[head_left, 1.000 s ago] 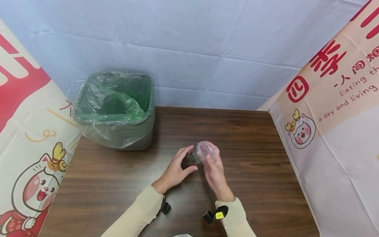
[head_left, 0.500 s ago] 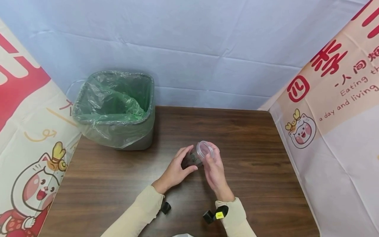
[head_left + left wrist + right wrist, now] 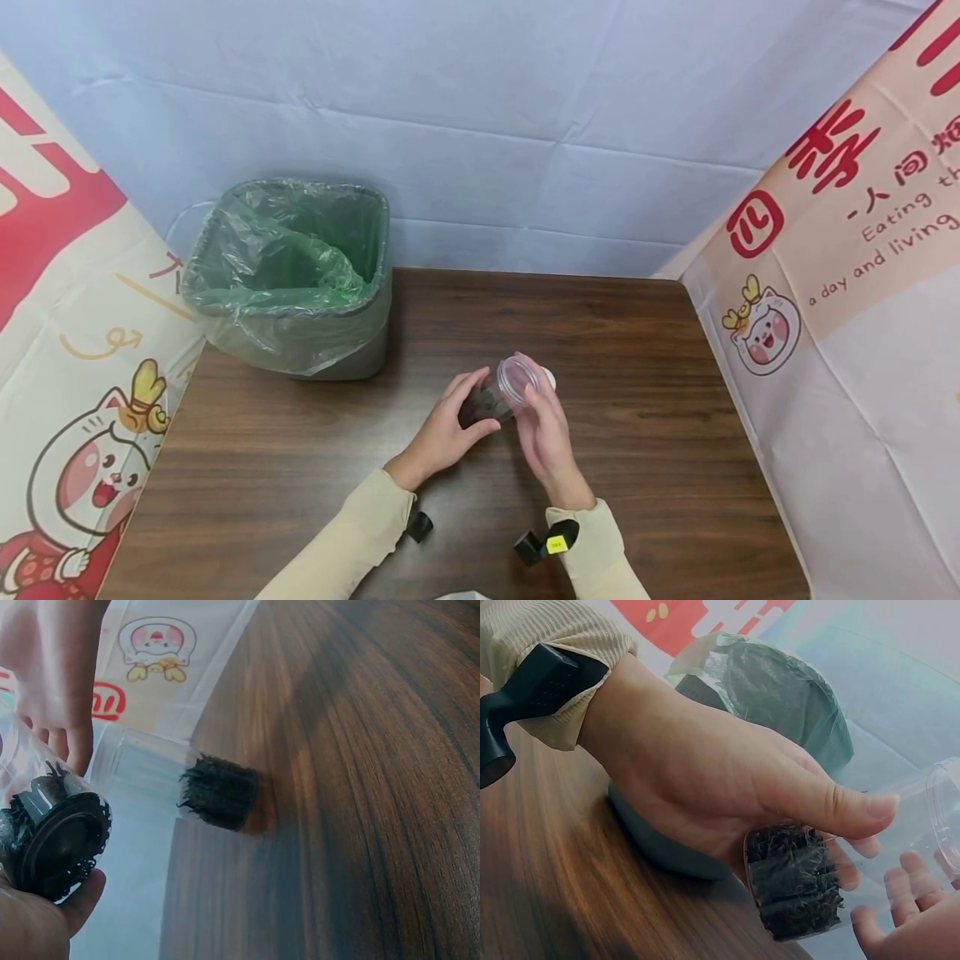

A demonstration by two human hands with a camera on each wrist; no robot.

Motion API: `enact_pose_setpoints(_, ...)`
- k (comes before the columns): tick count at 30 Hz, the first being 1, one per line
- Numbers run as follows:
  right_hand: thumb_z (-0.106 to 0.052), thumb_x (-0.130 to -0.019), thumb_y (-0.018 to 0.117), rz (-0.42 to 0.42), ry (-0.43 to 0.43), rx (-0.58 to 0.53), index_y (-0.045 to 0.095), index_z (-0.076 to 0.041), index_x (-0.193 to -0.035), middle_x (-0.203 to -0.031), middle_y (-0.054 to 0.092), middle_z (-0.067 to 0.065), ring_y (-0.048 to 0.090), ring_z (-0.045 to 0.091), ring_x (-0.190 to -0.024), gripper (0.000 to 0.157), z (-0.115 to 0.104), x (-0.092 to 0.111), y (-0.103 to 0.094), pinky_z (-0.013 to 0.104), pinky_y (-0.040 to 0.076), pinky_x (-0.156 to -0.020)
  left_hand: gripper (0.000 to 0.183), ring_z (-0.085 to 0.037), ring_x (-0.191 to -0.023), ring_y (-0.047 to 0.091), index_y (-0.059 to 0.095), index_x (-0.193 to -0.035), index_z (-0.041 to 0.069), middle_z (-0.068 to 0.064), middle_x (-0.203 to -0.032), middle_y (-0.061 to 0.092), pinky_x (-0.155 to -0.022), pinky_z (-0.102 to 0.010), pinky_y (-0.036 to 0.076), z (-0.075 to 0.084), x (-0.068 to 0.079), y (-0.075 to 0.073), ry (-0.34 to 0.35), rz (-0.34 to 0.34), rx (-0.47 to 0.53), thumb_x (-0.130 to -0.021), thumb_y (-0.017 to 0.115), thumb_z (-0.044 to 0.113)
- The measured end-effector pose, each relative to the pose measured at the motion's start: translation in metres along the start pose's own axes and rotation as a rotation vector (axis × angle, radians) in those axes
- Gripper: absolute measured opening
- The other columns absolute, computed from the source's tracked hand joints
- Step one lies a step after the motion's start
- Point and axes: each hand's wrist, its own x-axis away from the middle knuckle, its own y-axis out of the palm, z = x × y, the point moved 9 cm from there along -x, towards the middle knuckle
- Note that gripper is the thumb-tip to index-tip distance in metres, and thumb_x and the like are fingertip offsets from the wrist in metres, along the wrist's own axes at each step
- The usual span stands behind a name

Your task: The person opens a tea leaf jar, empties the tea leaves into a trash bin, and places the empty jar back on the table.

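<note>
A clear plastic jar (image 3: 516,382) with dark shredded strands in its base lies tilted between both hands, ringed end to the right. My left hand (image 3: 438,437) grips the base end; its thumb (image 3: 855,814) runs along the side in the right wrist view. My right hand (image 3: 546,437) has its fingers and thumb around the ringed end, the thumb close by the rim. Dark strands (image 3: 795,881) fill the bottom part. Beyond, a second clear jar (image 3: 217,791) with similar dark contents stands on the table; in the head view only a white round top (image 3: 550,378) peeks past my right hand.
A grey bin (image 3: 360,358) lined with a greenish plastic bag (image 3: 300,333) stands at the back left of the brown wooden table (image 3: 637,467). Pale cloth walls (image 3: 510,100) and printed side panels (image 3: 847,350) enclose it. A white edge (image 3: 463,596) shows at the bottom.
My right fingers have shifted a little round the jar's ringed end, and the white top behind them shows more. The left hand and jar stay nearly in place.
</note>
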Motion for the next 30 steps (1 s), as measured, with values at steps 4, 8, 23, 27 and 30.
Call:
enact_pose_setpoints(4,-0.009,-0.107,0.038,0.009,-0.004,-0.014,0.026,0.004,-0.154,-0.141,0.042,0.007,0.046,0.017,-0.128,0.050,0.0006,0.0004,-0.0003,0.028,0.038,-0.109,0.077,-0.024,-0.134,0.049,0.042,-0.154,0.008,-0.012,-0.147,0.048,-0.114,-0.049,0.036,-0.0009,0.0005,-0.0002,-0.010,-0.002,-0.015,-0.088,0.081,0.011)
enact_pose_setpoints(8,-0.018,-0.107,0.053,0.030,-0.038,-0.045,0.034,-0.003,-0.144,-0.136,0.046,0.006,0.050,0.015,-0.125,0.045,0.0003,0.0007,-0.0016,0.029,0.041,-0.107,0.076,-0.024,-0.134,0.049,0.042,-0.154,0.008,-0.011,-0.146,0.048,-0.114,-0.049,0.036,-0.0010,0.0005,-0.0007,-0.015,0.001,-0.025,-0.088,0.081,0.014)
enact_pose_setpoints(23,-0.011,-0.108,0.039,0.061,-0.012,-0.058,0.044,-0.011,-0.134,-0.135,0.047,0.005,0.051,0.017,-0.124,0.026,0.0008,0.0000,-0.0032,0.030,0.043,-0.106,0.076,-0.024,-0.132,0.050,0.043,-0.153,0.006,-0.008,-0.145,0.049,-0.113,-0.050,0.036,-0.0025,0.0007,-0.0001,-0.012,0.007,-0.029,-0.088,0.082,0.013)
enact_pose_setpoints(27,-0.010,-0.108,0.036,0.051,-0.012,-0.077,0.048,-0.010,-0.135,-0.135,0.048,0.006,0.050,0.018,-0.125,0.029,0.0006,-0.0012,-0.0028,0.031,0.043,-0.106,0.076,-0.024,-0.132,0.050,0.043,-0.153,0.005,-0.009,-0.145,0.049,-0.113,-0.050,0.037,-0.0016,0.0008,-0.0003,-0.005,0.010,-0.025,-0.088,0.082,0.014)
enact_pose_setpoints(30,-0.009,-0.108,0.032,0.047,-0.003,-0.076,0.048,-0.009,-0.136,-0.135,0.049,0.007,0.049,0.018,-0.127,0.032,0.0010,-0.0016,-0.0027,0.031,0.042,-0.107,0.076,-0.025,-0.132,0.050,0.043,-0.152,0.002,-0.009,-0.145,0.050,-0.112,-0.050,0.037,0.0000,0.0007,-0.0005,0.003,0.011,-0.027,-0.088,0.081,0.014)
